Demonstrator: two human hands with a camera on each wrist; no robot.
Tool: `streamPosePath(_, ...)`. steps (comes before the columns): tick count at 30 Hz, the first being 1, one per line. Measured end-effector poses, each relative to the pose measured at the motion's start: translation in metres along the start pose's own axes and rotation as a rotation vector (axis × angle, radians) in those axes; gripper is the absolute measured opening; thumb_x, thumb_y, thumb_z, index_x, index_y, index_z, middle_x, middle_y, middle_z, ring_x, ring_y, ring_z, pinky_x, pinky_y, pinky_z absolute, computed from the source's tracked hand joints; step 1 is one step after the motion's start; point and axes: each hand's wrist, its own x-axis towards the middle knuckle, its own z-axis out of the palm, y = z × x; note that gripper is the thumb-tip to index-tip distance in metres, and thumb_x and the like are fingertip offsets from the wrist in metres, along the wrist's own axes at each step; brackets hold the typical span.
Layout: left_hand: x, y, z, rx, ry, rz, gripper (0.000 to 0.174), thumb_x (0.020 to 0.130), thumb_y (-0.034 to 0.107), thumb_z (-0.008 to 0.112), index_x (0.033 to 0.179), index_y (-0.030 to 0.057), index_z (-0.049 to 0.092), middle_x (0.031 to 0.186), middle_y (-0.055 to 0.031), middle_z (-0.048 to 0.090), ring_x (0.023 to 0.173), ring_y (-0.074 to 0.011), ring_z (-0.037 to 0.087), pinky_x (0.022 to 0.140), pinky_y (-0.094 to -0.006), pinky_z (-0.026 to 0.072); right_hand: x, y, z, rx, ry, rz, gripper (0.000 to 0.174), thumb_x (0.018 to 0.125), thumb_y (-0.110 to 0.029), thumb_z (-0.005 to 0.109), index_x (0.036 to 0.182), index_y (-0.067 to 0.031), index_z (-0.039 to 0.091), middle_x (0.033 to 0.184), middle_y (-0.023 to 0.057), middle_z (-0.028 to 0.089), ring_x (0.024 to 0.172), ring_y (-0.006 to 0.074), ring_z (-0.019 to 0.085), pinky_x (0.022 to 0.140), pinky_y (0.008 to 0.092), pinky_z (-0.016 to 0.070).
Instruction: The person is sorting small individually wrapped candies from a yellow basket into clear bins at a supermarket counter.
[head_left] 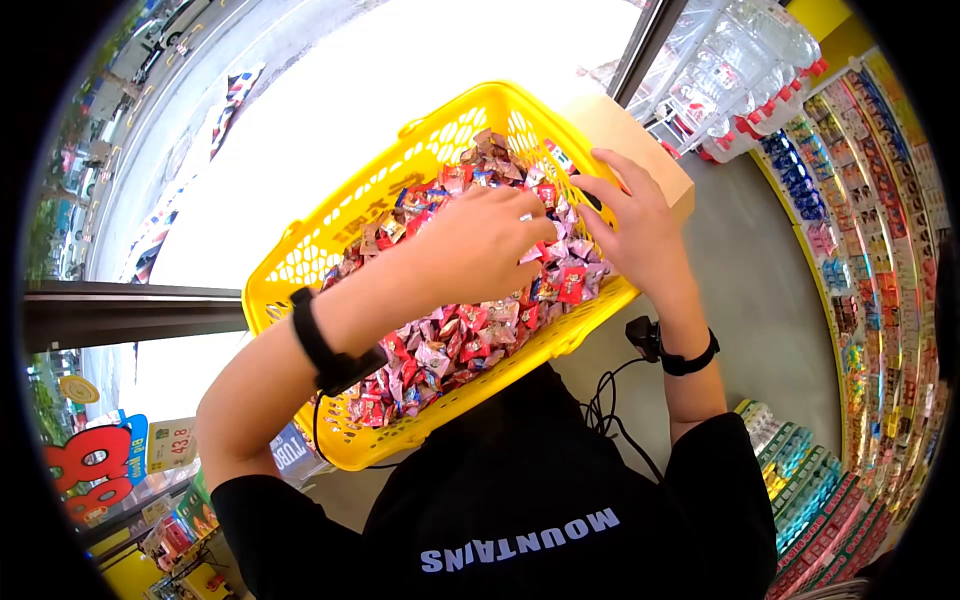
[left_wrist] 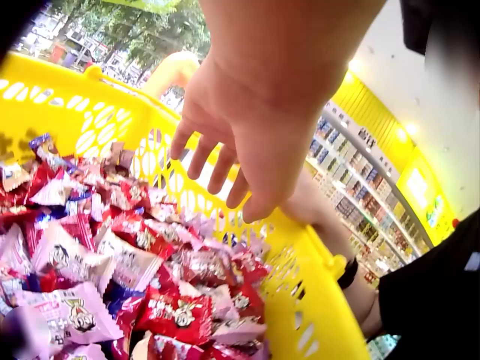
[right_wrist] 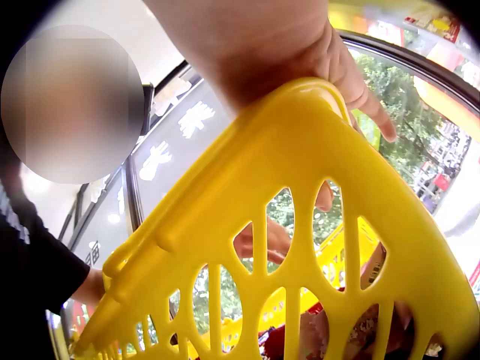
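Observation:
A yellow plastic basket (head_left: 275, 300) with cut-out sides holds a heap of small wrapped candies (head_left: 480, 340), mostly red and pink, some brown and blue. Over the middle of the heap reaches my left hand (head_left: 485, 245), palm down. Seen in the left wrist view, the fingers (left_wrist: 202, 154) of that hand hang loosely over the candies with nothing held. My right hand (head_left: 640, 225) lies across the basket's right rim, its fingers loosely extended inward over the candies. In the right wrist view the basket corner (right_wrist: 292, 142) covers part of that hand.
A cardboard box (head_left: 630, 140) stands behind the basket's right corner. Shelves of packaged goods (head_left: 870, 250) curve along the right, with bottled water (head_left: 740, 80) at the upper right. A dark window frame (head_left: 130, 310) meets the basket's left side. Cables (head_left: 605, 405) hang by the right wrist.

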Motion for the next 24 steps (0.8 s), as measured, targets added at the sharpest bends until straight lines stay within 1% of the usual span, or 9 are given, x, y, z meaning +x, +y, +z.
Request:
streamPosePath(3,0.019,-0.009,0.063,0.123,0.012,0.054,0.05,0.093,0.042,0.074,0.133,0.0132,0.068,0.14,-0.0138,0.061,0.136,-0.0368,0.055,0.111,-0.058,0.045,-0.001,-0.001,-0.002,-0.007,-0.001,-0.012,0.029,0.089,-0.012,0.08,0.118,-0.011,0.077,0.136,0.0144,0.067,0.126,0.0357,0.065,0.109,0.048,0.0515)
streamPosePath(7,0.018,-0.012,0.083,0.105,0.015,0.015,0.063,0.092,0.056,0.071,0.141,0.0177,0.064,0.151,-0.016,0.054,0.147,-0.0411,0.043,0.117,-0.069,0.0352,-0.001,0.001,-0.001,0.034,-0.004,0.011,0.028,0.089,-0.012,0.08,0.117,-0.0098,0.077,0.136,0.0146,0.066,0.125,0.0358,0.065,0.108,0.0486,0.0516)
streamPosePath(8,0.013,-0.014,0.087,0.122,0.045,0.012,0.061,0.092,0.058,0.07,0.139,0.02,0.066,0.148,-0.0152,0.056,0.145,-0.0405,0.046,0.115,-0.0709,0.0365,-0.001,0.002,0.0,0.051,-0.003,0.018,0.028,0.089,-0.012,0.08,0.117,-0.0096,0.077,0.136,0.0146,0.066,0.124,0.0357,0.065,0.108,0.0486,0.0516)
streamPosePath(11,-0.007,-0.008,0.073,0.169,-0.062,-0.065,0.06,0.091,0.057,0.072,0.138,0.0216,0.066,0.148,-0.0133,0.056,0.145,-0.0401,0.046,0.114,-0.07,0.0384,-0.001,0.003,0.0,0.08,0.0,0.045,0.027,0.089,-0.013,0.08,0.116,-0.0095,0.077,0.136,0.0143,0.066,0.124,0.0356,0.065,0.108,0.0483,0.0513)
streamPosePath(12,-0.015,-0.01,0.071,0.137,-0.033,-0.078,0.055,0.086,0.051,0.075,0.132,0.0202,0.069,0.139,-0.0107,0.061,0.142,-0.0395,0.049,0.111,-0.067,0.0418,-0.001,0.002,-0.001,0.075,-0.003,0.049,0.027,0.089,-0.013,0.08,0.116,-0.0095,0.077,0.136,0.014,0.066,0.124,0.0356,0.065,0.108,0.0482,0.0512)
streamPosePath(16,-0.051,-0.009,0.041,0.169,-0.214,-0.216,0.046,0.077,0.039,0.077,0.118,0.0177,0.072,0.123,-0.0075,0.066,0.136,-0.0366,0.052,0.111,-0.0611,0.0427,-0.001,0.0,-0.002,0.077,-0.015,0.07,0.026,0.09,-0.013,0.079,0.115,-0.0098,0.078,0.137,0.0131,0.066,0.124,0.0355,0.065,0.109,0.0477,0.0509)
streamPosePath(19,-0.081,-0.01,0.031,0.224,-0.224,-0.203,0.046,0.077,0.038,0.078,0.117,0.0176,0.072,0.124,-0.0066,0.065,0.137,-0.0344,0.052,0.113,-0.0614,0.0399,-0.001,0.0,-0.001,0.076,-0.013,0.081,0.025,0.09,-0.013,0.079,0.115,-0.0104,0.078,0.138,0.0126,0.066,0.125,0.0354,0.065,0.109,0.0473,0.0509)
streamPosePath(20,-0.088,-0.006,0.025,0.208,-0.304,-0.267,0.048,0.078,0.038,0.078,0.121,0.018,0.071,0.128,-0.0065,0.065,0.14,-0.0337,0.051,0.119,-0.065,0.0346,-0.001,0.0,-0.001,0.072,-0.014,0.083,0.024,0.09,-0.013,0.079,0.115,-0.0105,0.078,0.139,0.0125,0.066,0.125,0.0353,0.065,0.109,0.0471,0.0509)
streamPosePath(24,-0.115,-0.012,0.021,0.175,-0.396,-0.329,0.062,0.081,0.043,0.08,0.137,0.0214,0.067,0.148,-0.007,0.06,0.151,-0.0366,0.043,0.123,-0.0732,0.0283,-0.002,0.0,0.0,0.109,-0.009,0.095,0.025,0.09,-0.013,0.079,0.114,-0.0108,0.078,0.139,0.0124,0.066,0.125,0.0352,0.065,0.108,0.0468,0.0517)
